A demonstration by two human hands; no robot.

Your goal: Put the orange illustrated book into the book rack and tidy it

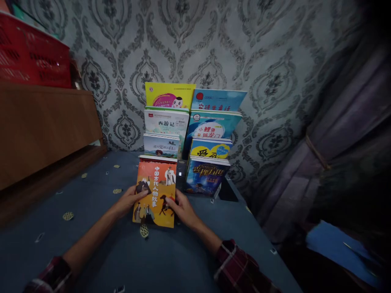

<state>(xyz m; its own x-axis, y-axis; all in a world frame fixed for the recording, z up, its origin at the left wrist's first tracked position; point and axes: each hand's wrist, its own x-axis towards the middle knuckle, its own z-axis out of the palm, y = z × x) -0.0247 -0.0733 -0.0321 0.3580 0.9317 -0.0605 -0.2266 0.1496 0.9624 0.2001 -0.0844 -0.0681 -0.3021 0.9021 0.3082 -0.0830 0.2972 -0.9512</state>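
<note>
An orange book (154, 193) with Chinese characters and painted figures on its cover is held upright, tilted back slightly. My left hand (130, 200) grips its left edge, thumb across the cover. Its right edge is in my right hand (184, 209), with that thumb on the cover too. Behind it rises a tiered column of books, including a landscape-covered book (161, 145), a white book (166, 121) and a yellow book (169, 93). The column to the right has a dark blue book (206, 178) in front, then a yellow-and-blue book (210, 148) and teal-blue books (215, 122) behind.
A blue patterned cloth (100, 240) covers the surface. At left stands a wooden cabinet (45, 130) with a red basket (36, 55) on top. Patterned wallpaper (125, 49) is behind the books; a tied curtain (299, 162) and a blue object (339, 248) are at right.
</note>
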